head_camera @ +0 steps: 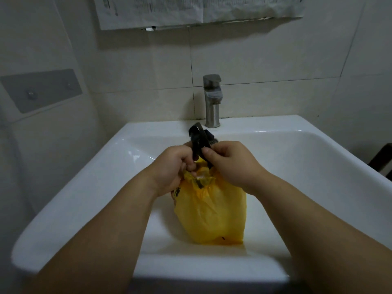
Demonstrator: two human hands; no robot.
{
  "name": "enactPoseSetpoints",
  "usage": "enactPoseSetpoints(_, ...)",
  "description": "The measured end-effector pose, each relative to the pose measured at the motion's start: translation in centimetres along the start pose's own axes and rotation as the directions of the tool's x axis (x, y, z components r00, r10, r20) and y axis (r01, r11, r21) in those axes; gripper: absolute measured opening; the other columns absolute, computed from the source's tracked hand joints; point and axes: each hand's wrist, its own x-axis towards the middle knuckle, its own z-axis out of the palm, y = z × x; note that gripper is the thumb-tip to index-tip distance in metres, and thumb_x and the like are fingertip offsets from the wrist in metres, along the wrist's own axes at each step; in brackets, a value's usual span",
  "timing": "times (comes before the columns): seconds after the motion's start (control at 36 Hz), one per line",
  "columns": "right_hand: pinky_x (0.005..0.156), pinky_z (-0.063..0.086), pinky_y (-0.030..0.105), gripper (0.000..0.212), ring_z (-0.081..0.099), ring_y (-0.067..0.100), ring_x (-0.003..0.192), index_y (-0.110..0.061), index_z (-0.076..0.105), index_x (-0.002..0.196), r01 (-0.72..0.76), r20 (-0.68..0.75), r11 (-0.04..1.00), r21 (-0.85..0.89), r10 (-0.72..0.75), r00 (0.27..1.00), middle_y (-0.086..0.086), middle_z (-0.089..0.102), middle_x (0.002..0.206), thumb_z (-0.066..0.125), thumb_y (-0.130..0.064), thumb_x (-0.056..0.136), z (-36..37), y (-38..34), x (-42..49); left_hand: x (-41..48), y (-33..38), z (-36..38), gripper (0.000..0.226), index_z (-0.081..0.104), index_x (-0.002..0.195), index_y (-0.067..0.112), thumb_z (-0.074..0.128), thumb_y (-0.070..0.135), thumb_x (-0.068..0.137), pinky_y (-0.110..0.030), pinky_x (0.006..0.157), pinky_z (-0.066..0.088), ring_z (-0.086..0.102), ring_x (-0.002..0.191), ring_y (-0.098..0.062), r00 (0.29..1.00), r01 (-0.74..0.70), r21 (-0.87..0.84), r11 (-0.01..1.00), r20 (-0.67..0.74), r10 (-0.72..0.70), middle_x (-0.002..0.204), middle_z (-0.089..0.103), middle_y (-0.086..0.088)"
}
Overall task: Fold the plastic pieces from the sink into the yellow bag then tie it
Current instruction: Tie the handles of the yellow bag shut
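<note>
**Head view: black plastic going in at the mouth of the bag, knot not yet begun**

Standing at the sink [70, 200], I'd say the stuffing step is nearly over and the tying has not started. The yellow bag [212, 213] sits upright on the floor of the basin, towards its middle, below the tap [212, 102]. It is plump and rounded, its thin film creased and gathered into pleats near the top. The mouth is puckered but open, and something pale and clear [201, 176] shows just inside it.

The left hand [174, 166] has its fingers curled tight around the gathered rim on its own side, holding the mouth up. The right hand [229, 164] pinches a black plastic piece [198, 143] between thumb and fingers. This is a dark, shiny strip that loops up above both hands and runs down to the mouth. I cannot tell whether its lower end is already inside the bag or only lying against the rim.

As I judge it, the next move calls for folding that loop down on itself and pressing it through the opening while the left hand keeps the rim wide enough. The film looks slack and slippery, so the rim will want a firm hold. After that both hands need free lengths of the rim to cross and knot.
</note>
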Motion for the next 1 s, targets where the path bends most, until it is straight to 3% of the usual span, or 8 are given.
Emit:
enactPoseSetpoints(0.08,0.057,0.042,0.025,0.031,0.051,0.014,0.059,-0.002,0.069,0.089,-0.015,0.05,1.0,-0.005,0.015,0.999,0.007,0.058,0.068,0.053,-0.028,0.097,-0.4,0.0,-0.1,-0.3,0.1,0.2,0.04,0.062,0.104,0.005,0.053,0.009,0.065,-0.02,0.057,0.046,0.06,0.064,-0.008,0.993,-0.068,0.332,0.941,0.119,0.029,0.065,0.064,0.005)
enactPoseSetpoints(0.14,0.067,0.05,0.032,0.027,0.059,0.024,0.07,-0.004,0.071,0.093,-0.013,0.108,1.0,-0.021,0.015,0.994,0.015,0.067,0.082,0.055,-0.025,0.096,-0.5,0.0,-0.2,-0.1,-0.2,0.2,0.044,0.066,0.109,0.016,0.066,0.042,0.073,-0.025,0.068,0.052,0.067,0.078,-0.012,0.997,-0.073,0.568,0.82,0.024,0.072,0.079,0.071,0.004)
enactPoseSetpoints(0.22,0.066,0.051,0.032,0.022,0.059,0.02,0.068,-0.009,0.074,0.086,-0.034,0.107,0.999,0.009,0.033,0.994,0.014,0.07,0.083,0.062,-0.027,0.092,-0.7,-0.1,-0.1,0.1,-0.3,0.3,0.069,0.069,0.105,0.016,0.046,0.076,0.079,-0.038,0.083,0.052,0.066,0.091,-0.026,0.965,-0.005,0.633,0.774,-0.199,0.169,0.093,0.071,-0.008)
enactPoseSetpoints(0.39,0.076,0.049,0.034,0.019,0.059,0.02,0.078,-0.008,0.07,0.092,-0.154,0.192,0.981,0.116,0.13,0.973,0.008,0.064,0.083,0.059,-0.024,0.091,-1.5,0.1,0.2,0.1,-0.1,0.7,0.03,0.063,0.089,0.041,0.037,0.053,0.097,-0.017,0.071,0.046,0.062,0.086,-0.003,0.946,-0.043,0.549,0.835,-0.247,0.21,0.089,0.066,0.012)
enactPoseSetpoints(0.53,0.101,0.046,0.046,0.02,0.063,0.024,0.104,-0.014,0.07,0.103,-0.214,0.305,0.959,0.188,0.15,0.941,0.008,0.069,0.106,0.056,-0.027,0.095,-1.6,0.7,0.3,-0.1,0.2,0.1,0.048,0.071,0.105,0.016,0.042,0.054,0.095,-0.023,0.061,0.041,0.049,0.054,-0.008,0.969,-0.007,0.432,0.902,-0.219,0.112,0.057,0.054,0.008)
enactPoseSetpoints(0.75,0.096,0.05,0.044,0.02,0.062,0.025,0.095,-0.006,0.066,0.101,-0.124,0.361,0.989,0.087,0.084,0.929,0.011,0.067,0.099,0.052,-0.021,0.097,-2.7,0.6,-0.1,-0.8,1.1,0.0,0.034,0.073,0.092,0.01,0.056,0.035,0.076,-0.017,0.054,0.047,0.047,0.053,-0.007,0.996,0.062,0.22,0.974,0.044,-0.074,0.06,0.054,0.0)
enactPoseSetpoints(0.86,0.088,0.051,0.038,0.025,0.062,0.024,0.092,-0.008,0.067,0.097,-0.117,0.279,0.993,0.032,0.104,0.955,0.009,0.067,0.095,0.052,-0.028,0.098,-2.9,0.8,0.1,-1.0,1.0,-0.3,0.011,0.076,0.088,0.014,0.067,0.012,0.082,-0.017,0.062,0.049,0.059,0.061,-0.008,0.997,-0.014,0.413,0.911,-0.065,0.044,0.065,0.065,-0.002)
enactPoseSetpoints(1.0,0.084,0.052,0.038,0.021,0.06,0.019,0.083,-0.012,0.07,0.089,-0.129,0.201,0.987,0.097,0.108,0.974,0.007,0.067,0.088,0.056,-0.027,0.096,-2.6,0.8,0.2,-0.5,0.1,-0.5,0.028,0.073,0.077,0.028,0.07,0.0,0.083,-0.011,0.069,0.052,0.067,0.073,0.003,0.916,-0.169,0.681,0.712,-0.157,0.368,0.071,0.072,0.016)
